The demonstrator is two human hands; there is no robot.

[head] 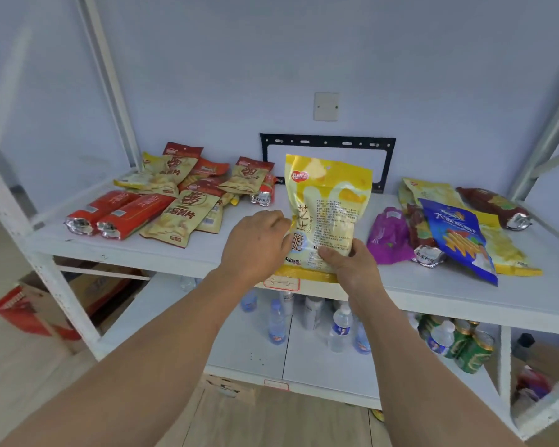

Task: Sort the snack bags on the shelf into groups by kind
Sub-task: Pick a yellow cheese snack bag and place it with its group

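Tall yellow snack bag (328,201) with cream panel and dark print stood upright over the white shelf (207,253) front, left hand (255,245) and right hand (352,266) both pinching its lower edges

shelf (233,253) centre bare | red-yellow bags (175,195) left — mixed bags (449,230) right

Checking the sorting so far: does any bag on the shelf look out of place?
Yes. The right pile is mixed: a purple bag, a blue bag, yellow bags and a dark red pack overlap askew. The left group holds mostly matching packs.
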